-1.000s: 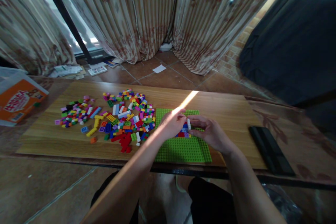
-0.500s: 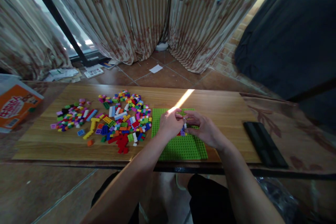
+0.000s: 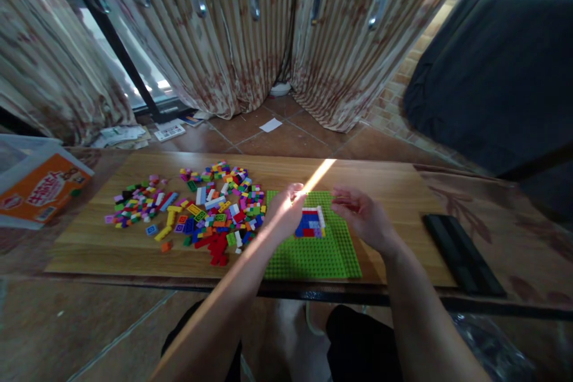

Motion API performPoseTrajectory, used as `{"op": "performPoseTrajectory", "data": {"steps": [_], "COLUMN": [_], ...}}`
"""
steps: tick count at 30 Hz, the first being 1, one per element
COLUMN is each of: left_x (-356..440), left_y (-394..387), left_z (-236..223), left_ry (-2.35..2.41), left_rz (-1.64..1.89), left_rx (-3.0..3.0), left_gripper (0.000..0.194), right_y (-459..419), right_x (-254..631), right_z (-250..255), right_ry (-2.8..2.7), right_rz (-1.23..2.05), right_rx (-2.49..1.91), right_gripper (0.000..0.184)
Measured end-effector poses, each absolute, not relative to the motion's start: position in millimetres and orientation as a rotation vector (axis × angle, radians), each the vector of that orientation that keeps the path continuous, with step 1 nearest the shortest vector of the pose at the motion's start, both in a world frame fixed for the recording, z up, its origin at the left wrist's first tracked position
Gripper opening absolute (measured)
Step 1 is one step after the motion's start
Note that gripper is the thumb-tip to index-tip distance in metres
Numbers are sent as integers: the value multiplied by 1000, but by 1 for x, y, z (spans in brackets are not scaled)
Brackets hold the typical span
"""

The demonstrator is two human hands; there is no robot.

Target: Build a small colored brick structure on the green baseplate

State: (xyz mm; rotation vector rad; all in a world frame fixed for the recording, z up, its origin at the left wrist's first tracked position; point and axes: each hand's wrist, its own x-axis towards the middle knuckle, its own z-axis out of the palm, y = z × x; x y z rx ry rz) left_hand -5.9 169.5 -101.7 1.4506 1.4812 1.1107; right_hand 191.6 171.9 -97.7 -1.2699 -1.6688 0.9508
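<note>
A flat rectangle of red, blue and lavender bricks sits on the green baseplate. White bricks line its right side and far edge. At its left side, partly covering it, is my left hand, open with loosely bent fingers; sunlight falls across it and no brick shows in it. My right hand hovers over the right part of the baseplate, apart from the bricks. Its fingers are half curled and spread, with nothing visible between them.
Many loose coloured bricks are spread on the wooden board to the left, with red ones near the front. A black ridged tray-like piece lies at the right. An orange-labelled plastic box stands far left.
Both hands have come off the middle of the brick build and drawn apart, left hand to the left, right hand to the right. The red, blue and white bricks now show. The camera view has tilted slightly.
</note>
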Motion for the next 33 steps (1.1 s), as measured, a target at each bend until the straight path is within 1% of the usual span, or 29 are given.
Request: {"op": "performPoseTrajectory", "data": {"steps": [3,5,8,11,15,20,26,33], "left_x": [-28,-44,-68,-91,-118,-140,-161,-189], "left_y": [175,177,176,174,168,157,146,133], "left_z": [-96,-92,-84,-78,-71,-62,-57,-54], "left_ry": [1440,1400,1395,1401,1397,1408,1422,1400], "left_rz": [1266,1393,1546,1692,1831,1906,1955,2019], "left_rx": [1344,1251,1089,967,847,742,680,622], "left_gripper": [21,19,19,18,19,20,19,19], "right_y": [174,173,167,159,150,142,135,131], "right_x": [185,176,160,140,111,74,33,-1], "right_z": [-95,-91,-81,-72,-69,-74,-78,-92], "right_ry": [-1624,-1651,-1750,-1836,-1962,-2128,-2167,-2304], "right_rz": [782,679,552,493,499,521,668,652], "right_rx": [-1290,-1289,-1294,-1287,-1205,-1140,-991,-1023], "right_gripper": [25,19,18,18,16,16,16,17]}}
